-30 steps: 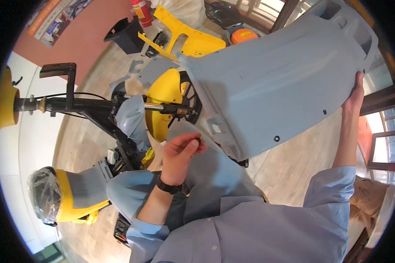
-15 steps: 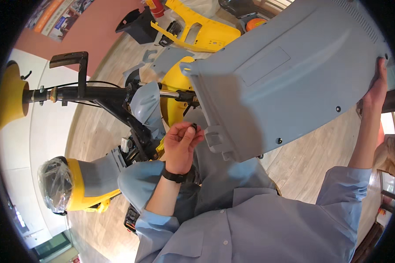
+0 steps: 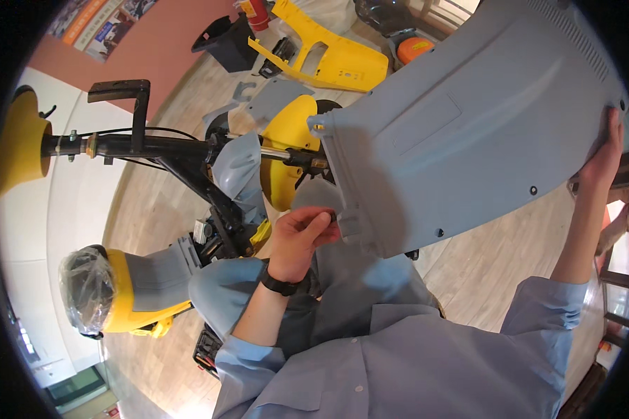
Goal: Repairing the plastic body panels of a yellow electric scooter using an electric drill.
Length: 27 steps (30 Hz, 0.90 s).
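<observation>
A large grey plastic panel [image 3: 426, 133], with small black round fittings along its lower edge, is raised across my front and right side. My right hand [image 3: 604, 157] grips its far right edge; the thumb lies along the front and the fingers go out of sight behind. My left hand [image 3: 300, 241] pinches a small black piece [image 3: 333, 217] between thumb and fingertips, close beside the tab [image 3: 352, 225] at the panel's left end. The piece is mostly covered by the fingers, and I cannot tell whether it touches the tab.
To the left stands a black scooter frame [image 3: 168, 146] with a grey cover [image 3: 236, 167] and a yellow fender [image 3: 286, 157]. A yellow body panel [image 3: 342, 70], a black bin [image 3: 227, 42] and a red extinguisher [image 3: 254, 12] are beyond. A plastic-wrapped lamp housing [image 3: 87, 290] is at lower left.
My left hand has moved slightly right and down with the small black piece, closer to the panel's tab. The right hand keeps its grip; the view has shifted slightly.
</observation>
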Available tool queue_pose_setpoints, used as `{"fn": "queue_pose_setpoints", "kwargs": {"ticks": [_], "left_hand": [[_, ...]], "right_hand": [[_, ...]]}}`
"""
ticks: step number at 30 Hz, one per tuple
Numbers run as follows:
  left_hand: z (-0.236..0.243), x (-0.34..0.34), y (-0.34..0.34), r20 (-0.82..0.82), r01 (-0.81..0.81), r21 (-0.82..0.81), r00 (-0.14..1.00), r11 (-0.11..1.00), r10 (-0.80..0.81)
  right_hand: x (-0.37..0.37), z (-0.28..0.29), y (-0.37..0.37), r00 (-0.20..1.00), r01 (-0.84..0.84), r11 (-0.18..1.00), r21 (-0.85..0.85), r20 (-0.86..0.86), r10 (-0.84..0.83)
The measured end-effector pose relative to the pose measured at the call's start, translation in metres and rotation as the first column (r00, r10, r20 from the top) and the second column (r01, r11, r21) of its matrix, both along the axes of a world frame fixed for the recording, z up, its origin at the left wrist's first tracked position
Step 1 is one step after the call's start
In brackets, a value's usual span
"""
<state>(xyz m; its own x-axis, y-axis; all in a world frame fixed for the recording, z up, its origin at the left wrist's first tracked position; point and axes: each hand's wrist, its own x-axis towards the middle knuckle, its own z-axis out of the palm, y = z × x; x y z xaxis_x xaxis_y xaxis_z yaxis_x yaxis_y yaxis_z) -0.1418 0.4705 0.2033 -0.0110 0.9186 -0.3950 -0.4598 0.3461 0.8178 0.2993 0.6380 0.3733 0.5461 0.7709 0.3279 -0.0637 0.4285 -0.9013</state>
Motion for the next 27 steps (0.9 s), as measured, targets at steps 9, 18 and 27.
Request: {"fn": "queue_pose_setpoints", "kwargs": {"ticks": [9,18,27], "left_hand": [[0.0,0.003,-0.001,0.021,0.149,-0.08,0.989,0.986,-0.147],[-0.008,-0.004,-0.002,0.146,0.133,-0.107,0.982,0.985,-0.117],[0.005,-0.001,-0.003,0.217,0.065,-0.082,0.975,0.994,-0.046]], "right_hand": [[-0.012,0.007,-0.01,0.997,0.012,0.996,0.086,0.078,-0.019],[-0.023,0.007,-0.009,0.997,0.022,0.994,0.109,0.074,-0.03],[0.043,-0.04,0.013,0.956,-0.198,0.966,-0.163,-0.249,0.154]]}}
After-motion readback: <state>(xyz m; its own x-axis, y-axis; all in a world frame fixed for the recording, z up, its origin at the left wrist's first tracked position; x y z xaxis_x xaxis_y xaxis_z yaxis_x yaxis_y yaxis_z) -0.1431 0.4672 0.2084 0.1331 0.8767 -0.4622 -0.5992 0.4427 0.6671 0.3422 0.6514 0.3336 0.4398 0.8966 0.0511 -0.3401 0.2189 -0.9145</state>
